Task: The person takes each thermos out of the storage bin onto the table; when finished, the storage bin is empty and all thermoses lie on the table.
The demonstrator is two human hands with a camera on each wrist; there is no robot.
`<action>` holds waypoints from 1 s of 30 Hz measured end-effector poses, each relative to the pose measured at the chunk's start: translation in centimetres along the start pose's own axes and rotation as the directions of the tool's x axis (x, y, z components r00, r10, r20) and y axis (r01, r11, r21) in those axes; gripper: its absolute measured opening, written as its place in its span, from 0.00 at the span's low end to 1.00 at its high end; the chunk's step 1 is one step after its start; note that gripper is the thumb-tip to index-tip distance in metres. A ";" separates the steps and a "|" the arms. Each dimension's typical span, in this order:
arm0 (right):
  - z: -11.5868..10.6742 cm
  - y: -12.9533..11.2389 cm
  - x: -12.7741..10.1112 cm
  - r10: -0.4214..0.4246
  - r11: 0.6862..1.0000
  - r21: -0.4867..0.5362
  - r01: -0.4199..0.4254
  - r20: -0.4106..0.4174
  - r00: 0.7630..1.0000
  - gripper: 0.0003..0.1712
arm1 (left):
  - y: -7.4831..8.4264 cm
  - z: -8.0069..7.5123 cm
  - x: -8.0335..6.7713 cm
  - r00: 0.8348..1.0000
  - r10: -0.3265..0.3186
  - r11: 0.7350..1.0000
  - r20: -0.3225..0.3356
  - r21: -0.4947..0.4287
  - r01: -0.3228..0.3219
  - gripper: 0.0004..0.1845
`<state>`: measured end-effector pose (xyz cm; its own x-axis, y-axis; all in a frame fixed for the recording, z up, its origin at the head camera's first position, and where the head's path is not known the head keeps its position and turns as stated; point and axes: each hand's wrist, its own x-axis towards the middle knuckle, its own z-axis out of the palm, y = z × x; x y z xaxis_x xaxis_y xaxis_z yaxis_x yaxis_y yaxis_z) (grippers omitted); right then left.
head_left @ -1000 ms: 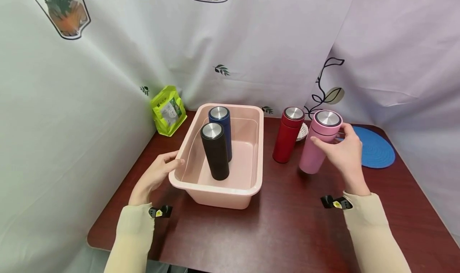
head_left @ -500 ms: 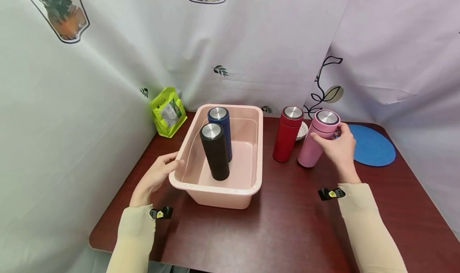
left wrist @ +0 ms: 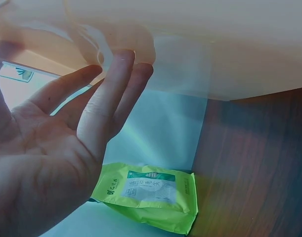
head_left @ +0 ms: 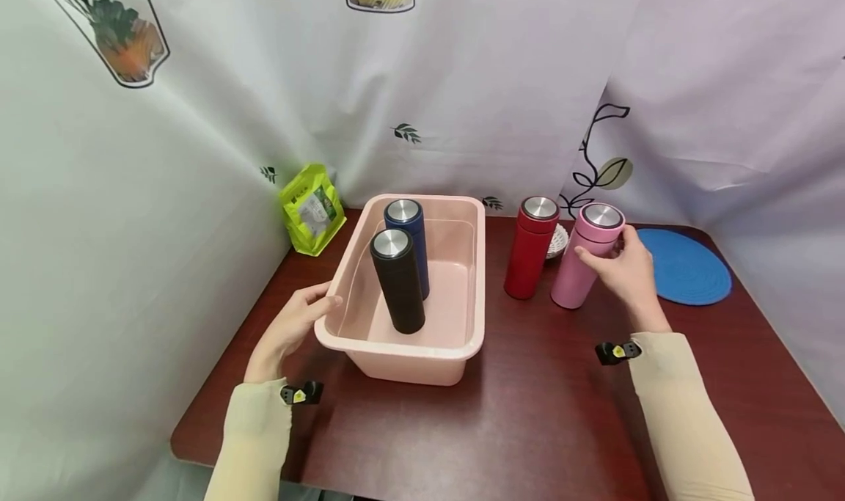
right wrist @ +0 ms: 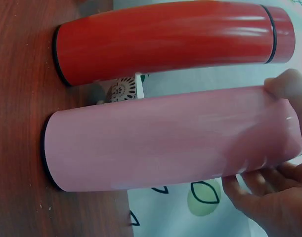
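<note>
My right hand (head_left: 627,277) grips a pink thermos bottle (head_left: 573,277) near its top, thumb on one side and fingers on the other. In the right wrist view the pink bottle's base meets the table. Just left of it, apart, stands a red thermos bottle (head_left: 530,259). With the thumb over the rim and fingers under it, my left hand (head_left: 284,332) holds the left side of a pale pink plastic basin (head_left: 403,349). Inside the basin stand a black thermos bottle (head_left: 400,288) and, behind it, a blue one (head_left: 416,229), partly hidden.
A lime-green pouch (head_left: 313,211) stands at the back left against the curtain. Behind the red and pink bottles is a small white woven item (head_left: 558,241), mostly hidden. A round blue mat (head_left: 686,266) lies at the right on the dark red table (head_left: 528,413).
The pink bottle has shifted slightly back toward the red one, coming down from just above the table to stand on it. My left hand keeps its hold on the basin.
</note>
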<state>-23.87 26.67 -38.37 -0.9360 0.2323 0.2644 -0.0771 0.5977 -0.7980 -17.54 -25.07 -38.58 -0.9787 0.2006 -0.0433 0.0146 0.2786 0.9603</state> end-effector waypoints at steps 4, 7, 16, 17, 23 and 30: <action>0.4 -0.6 0.4 0.003 1.000 0.026 -0.005 0.077 0.997 0.50 | -0.1 -0.5 -0.6 1.000 0.006 1.000 -0.021 0.011 -0.006 0.29; 0.9 -0.7 0.7 0.005 0.999 0.053 -0.011 0.100 0.995 0.51 | 0.0 -0.8 -0.9 0.999 -0.003 1.000 -0.039 0.029 0.004 0.29; 1.1 0.2 0.9 -0.005 0.991 0.134 -0.011 0.122 0.993 0.51 | 0.3 -1.1 -0.4 1.000 0.002 1.000 -0.024 0.028 -0.002 0.30; 1.1 0.2 0.9 -0.009 0.990 0.142 -0.009 0.121 0.993 0.51 | 0.3 -1.1 -0.4 1.000 0.003 1.000 -0.022 0.026 -0.003 0.30; 0.7 0.5 0.7 0.009 0.982 0.188 -0.035 0.140 0.990 0.55 | 0.1 -0.6 -0.2 1.000 0.000 1.000 -0.012 0.010 0.000 0.30; 0.1 0.2 -0.9 0.004 0.973 0.231 -0.019 0.063 0.998 0.61 | 0.1 0.2 -0.2 1.000 0.000 1.000 0.007 -0.008 0.000 0.30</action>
<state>-23.10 26.56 -38.81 -0.9561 0.1860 0.2264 -0.1368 0.3999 -0.9063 -17.31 -24.94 -38.55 -0.9773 0.2073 -0.0449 0.0133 0.2712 0.9624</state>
